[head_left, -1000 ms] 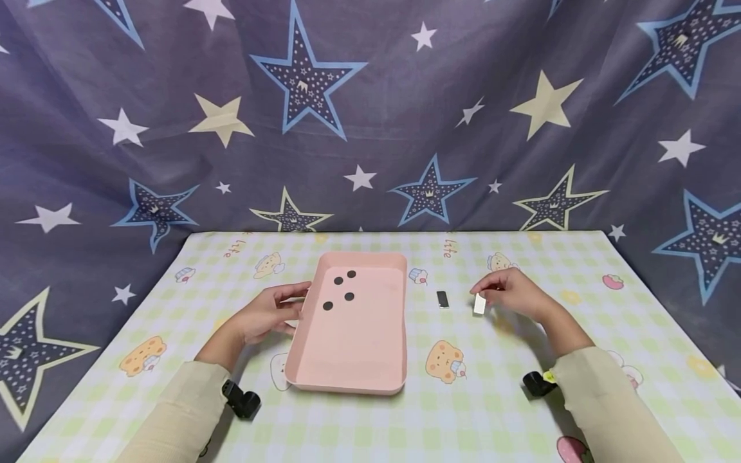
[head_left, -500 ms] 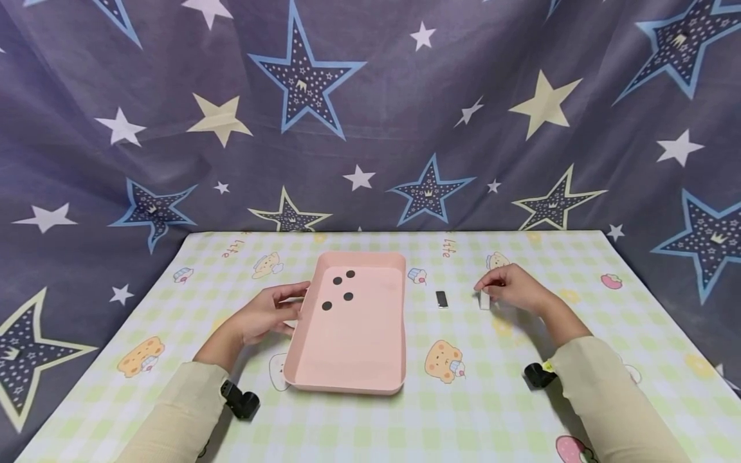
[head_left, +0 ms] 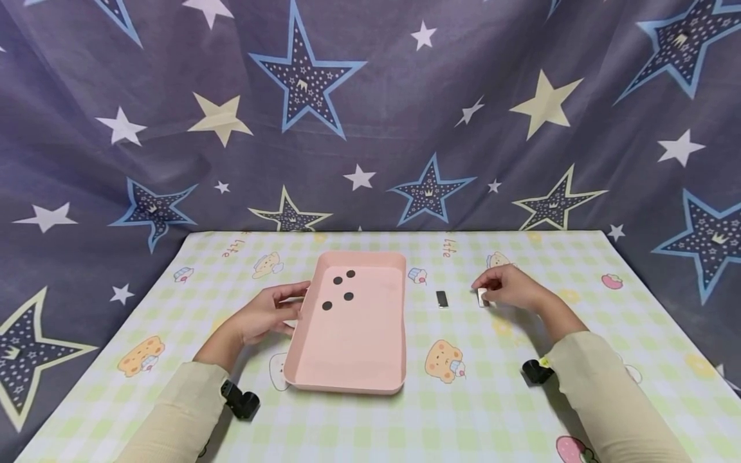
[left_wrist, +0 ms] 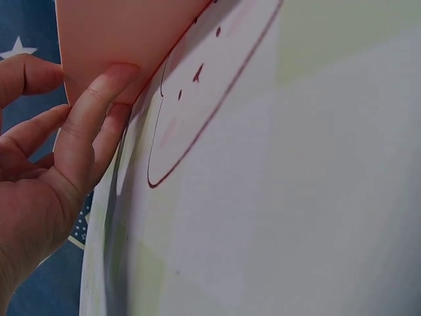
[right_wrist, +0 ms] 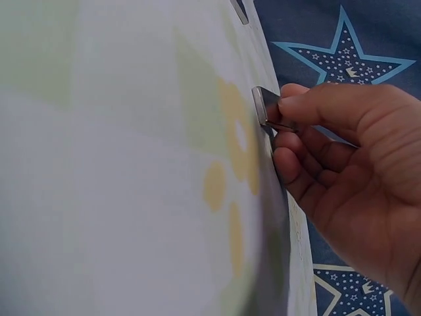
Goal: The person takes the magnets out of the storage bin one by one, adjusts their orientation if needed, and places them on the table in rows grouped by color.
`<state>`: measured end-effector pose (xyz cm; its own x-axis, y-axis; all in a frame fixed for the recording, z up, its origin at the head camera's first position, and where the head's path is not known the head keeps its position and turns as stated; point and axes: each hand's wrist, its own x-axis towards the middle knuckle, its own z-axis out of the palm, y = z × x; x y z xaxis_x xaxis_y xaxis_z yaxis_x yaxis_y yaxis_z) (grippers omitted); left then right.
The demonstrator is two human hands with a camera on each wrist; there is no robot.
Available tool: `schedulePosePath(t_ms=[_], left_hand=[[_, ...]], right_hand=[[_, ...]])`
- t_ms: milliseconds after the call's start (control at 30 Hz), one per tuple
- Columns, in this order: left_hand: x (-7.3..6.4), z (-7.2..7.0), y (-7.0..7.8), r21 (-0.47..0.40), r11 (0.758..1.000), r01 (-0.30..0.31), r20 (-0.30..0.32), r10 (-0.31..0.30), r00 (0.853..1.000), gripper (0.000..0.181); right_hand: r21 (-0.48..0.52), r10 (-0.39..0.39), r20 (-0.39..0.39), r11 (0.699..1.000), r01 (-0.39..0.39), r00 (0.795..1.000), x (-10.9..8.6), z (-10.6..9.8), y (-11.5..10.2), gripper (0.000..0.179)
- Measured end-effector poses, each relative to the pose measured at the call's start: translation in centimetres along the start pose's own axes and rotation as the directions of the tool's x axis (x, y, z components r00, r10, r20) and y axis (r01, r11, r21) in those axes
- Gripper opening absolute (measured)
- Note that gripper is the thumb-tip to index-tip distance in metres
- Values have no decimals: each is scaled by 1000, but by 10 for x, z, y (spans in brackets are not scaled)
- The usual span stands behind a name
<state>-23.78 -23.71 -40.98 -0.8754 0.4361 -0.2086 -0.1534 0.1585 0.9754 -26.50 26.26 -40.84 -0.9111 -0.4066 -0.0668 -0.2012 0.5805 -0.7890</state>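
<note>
My right hand (head_left: 512, 287) pinches a small shiny silver metal block (right_wrist: 268, 108) between thumb and fingers, low over the cloth; the head view shows only part of this block (head_left: 482, 297). A second small block (head_left: 442, 299), dark on top with a silver edge, lies flat on the table to the left of that hand. On the other side, my left hand (head_left: 271, 313) touches the left outer wall of a pink tray (head_left: 399, 334), its fingers spread and relaxed. The left wrist view has the thumb (left_wrist: 105, 85) lying against that wall. Several black discs (head_left: 348, 296) rest in the tray's far left part.
A green-and-white checked cloth (head_left: 498, 405) with cartoon prints covers the table. Behind it hangs a dark curtain (head_left: 370, 141) with stars. Black wrist cameras (head_left: 537, 372) sit at both sleeves.
The right hand has turned the silver block, and its bright face shows less in the head view. That hand shifted slightly right, then back left. The left hand and tray stay put.
</note>
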Motion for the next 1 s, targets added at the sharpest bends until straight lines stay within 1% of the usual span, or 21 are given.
schedulePosePath(t_ms=[200, 433, 600, 700, 800, 1000], left_hand=[[0, 0, 0, 4, 1000, -7, 10, 7, 1000, 66], [0, -1, -1, 9, 1000, -11, 23, 11, 1000, 65], [1, -1, -1, 10, 1000, -13, 16, 13, 1000, 65], [1, -1, -1, 6, 1000, -13, 14, 13, 1000, 64], [1, 0, -1, 7, 1000, -13, 15, 13, 1000, 65], [1, 0, 0, 12, 1000, -15, 24, 14, 1000, 65]], right_hand=[[-43, -25, 13, 999, 25, 1000, 0, 1, 0, 24], [-56, -65, 22, 996, 66, 998, -2, 5, 1, 24], [-91, -60, 8, 994, 60, 998, -2, 5, 1, 22], [-104, -59, 12, 993, 60, 998, -2, 4, 1, 22], [-113, -53, 12, 992, 54, 999, -3, 4, 0, 22], [-111, -68, 27, 991, 71, 997, -4, 5, -2, 23]])
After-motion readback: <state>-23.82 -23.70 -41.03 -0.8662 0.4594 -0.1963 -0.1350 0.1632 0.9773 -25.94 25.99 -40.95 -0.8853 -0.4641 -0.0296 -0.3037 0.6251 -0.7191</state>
